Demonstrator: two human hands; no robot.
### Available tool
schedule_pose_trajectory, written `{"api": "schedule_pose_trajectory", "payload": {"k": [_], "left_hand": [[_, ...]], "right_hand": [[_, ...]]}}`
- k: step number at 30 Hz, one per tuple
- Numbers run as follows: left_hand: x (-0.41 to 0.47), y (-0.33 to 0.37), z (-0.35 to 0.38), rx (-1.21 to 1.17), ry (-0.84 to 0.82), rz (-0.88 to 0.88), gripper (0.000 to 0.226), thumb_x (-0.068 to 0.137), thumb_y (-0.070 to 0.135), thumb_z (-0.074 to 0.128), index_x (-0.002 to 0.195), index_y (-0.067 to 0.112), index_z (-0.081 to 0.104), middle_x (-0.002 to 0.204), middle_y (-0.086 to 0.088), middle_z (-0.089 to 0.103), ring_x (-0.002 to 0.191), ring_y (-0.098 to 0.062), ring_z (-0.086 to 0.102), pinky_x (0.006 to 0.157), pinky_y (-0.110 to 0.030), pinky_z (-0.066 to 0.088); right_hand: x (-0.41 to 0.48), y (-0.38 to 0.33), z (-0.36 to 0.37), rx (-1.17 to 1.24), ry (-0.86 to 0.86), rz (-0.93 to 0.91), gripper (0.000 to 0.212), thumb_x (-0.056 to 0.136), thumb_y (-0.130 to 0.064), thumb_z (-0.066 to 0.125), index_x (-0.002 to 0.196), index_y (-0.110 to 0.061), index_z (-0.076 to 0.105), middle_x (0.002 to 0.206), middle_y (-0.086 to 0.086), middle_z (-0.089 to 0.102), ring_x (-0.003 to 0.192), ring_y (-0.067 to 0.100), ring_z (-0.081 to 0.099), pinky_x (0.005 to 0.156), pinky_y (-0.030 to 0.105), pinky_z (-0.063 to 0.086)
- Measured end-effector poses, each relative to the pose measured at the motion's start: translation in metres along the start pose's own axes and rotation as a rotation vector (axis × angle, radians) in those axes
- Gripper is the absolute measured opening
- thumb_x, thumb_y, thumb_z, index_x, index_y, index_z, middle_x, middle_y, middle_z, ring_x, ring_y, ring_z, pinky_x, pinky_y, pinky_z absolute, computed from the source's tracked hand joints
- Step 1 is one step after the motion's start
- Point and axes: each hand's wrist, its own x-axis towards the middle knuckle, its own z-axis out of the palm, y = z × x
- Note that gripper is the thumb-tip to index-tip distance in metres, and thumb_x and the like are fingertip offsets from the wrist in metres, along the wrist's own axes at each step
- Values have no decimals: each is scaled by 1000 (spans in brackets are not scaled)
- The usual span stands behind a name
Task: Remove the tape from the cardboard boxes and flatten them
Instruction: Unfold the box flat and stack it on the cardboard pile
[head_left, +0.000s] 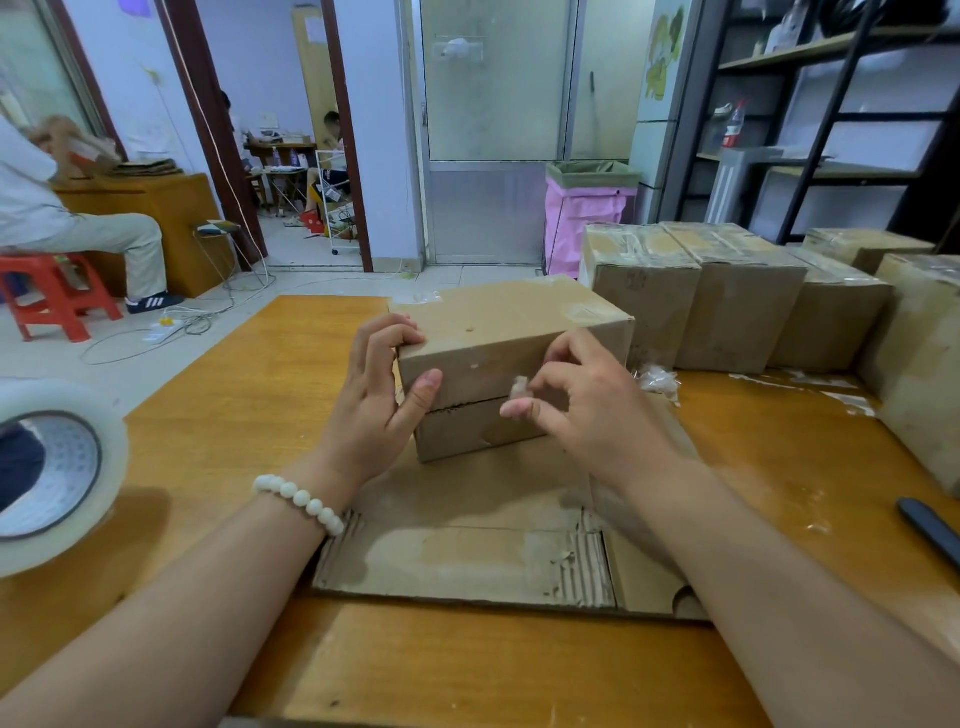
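A brown cardboard box (498, 332) stands on the wooden table (239, 395), resting on a flattened piece of cardboard (467, 551). My left hand (379, 395) holds the box's near left corner, fingers over the top edge and thumb on the front face. My right hand (582, 410) is at the front face and pinches a small crumpled bit of clear tape (519, 387) between thumb and fingers. A seam runs across the box's front.
Several taped boxes (727, 291) line the table's far right. A crumpled wad of tape (657, 379) lies beside them. A big roll of clear tape (52, 478) sits at the left edge, a dark cutter (930, 530) at the right. A person sits on a red stool (57, 296).
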Motion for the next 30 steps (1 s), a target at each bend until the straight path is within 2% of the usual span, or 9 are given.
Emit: {"api": "schedule_pose_trajectory", "payload": {"k": [3, 8, 11, 14, 18, 22, 25, 27, 30], "left_hand": [[0, 1, 0, -9, -13, 6, 32, 99, 46, 42, 115, 18, 39, 123, -9, 37, 121, -15, 38, 107, -16, 28], [0, 1, 1, -14, -23, 6, 38, 99, 52, 39, 115, 18, 39, 124, -7, 36, 122, -8, 38, 107, -18, 30], [0, 0, 1, -16, -26, -2, 40, 98, 54, 39, 116, 19, 39, 124, -6, 36, 124, 1, 34, 105, -23, 34], [0, 1, 2, -14, -38, -7, 41, 98, 56, 39, 117, 20, 39, 124, -6, 36, 122, -12, 38, 102, -33, 39], [1, 1, 1, -13, -29, -6, 41, 97, 55, 40, 117, 19, 40, 125, -7, 36, 122, -15, 38, 100, -44, 42], [1, 1, 1, -14, -32, -10, 37, 97, 49, 45, 117, 19, 40, 125, -7, 36, 122, -17, 38, 99, -51, 43], [1, 0, 0, -14, -27, -22, 38, 97, 50, 45, 117, 18, 39, 125, -8, 36, 122, -20, 39, 97, -55, 44], [1, 0, -1, -15, -24, -24, 42, 97, 54, 41, 117, 18, 40, 125, -8, 37, 122, -22, 40, 97, -56, 44], [1, 0, 0, -15, -30, -23, 41, 97, 54, 41, 117, 18, 40, 125, -7, 36, 122, -20, 40, 97, -54, 45]], "right_hand": [[-1, -5, 0, -48, -10, 98, 40, 81, -50, 65, 74, -11, 63, 90, -3, 43, 80, 14, 46, 65, 26, 32], [-2, -13, 9, -26, -31, 308, 41, 84, -48, 64, 63, -23, 40, 80, -8, 35, 77, 16, 45, 67, 27, 29], [-1, -12, 11, -49, -51, 379, 36, 84, -48, 66, 77, -18, 47, 87, -5, 41, 85, 18, 46, 71, 28, 31], [-2, -10, 7, 20, -22, 424, 41, 81, -43, 71, 96, -16, 43, 96, -2, 51, 90, 17, 49, 72, 27, 33], [-1, -4, -3, 91, -51, 451, 52, 75, -52, 72, 100, -17, 43, 96, -3, 53, 88, 16, 50, 72, 28, 37], [0, -3, -1, 89, -108, 399, 53, 81, -68, 45, 94, -17, 50, 96, -5, 55, 89, 14, 51, 72, 30, 36], [-1, -3, 2, 165, -75, 338, 41, 95, -55, 31, 84, -22, 53, 94, -3, 60, 91, 15, 55, 77, 34, 40], [0, -2, 2, 182, -67, 320, 34, 100, -39, 31, 84, -23, 55, 95, -2, 62, 94, 15, 56, 84, 37, 42], [-1, -3, 3, 190, -127, 328, 22, 100, -32, 36, 87, -24, 52, 95, -4, 62, 93, 14, 56, 80, 33, 41]]}}
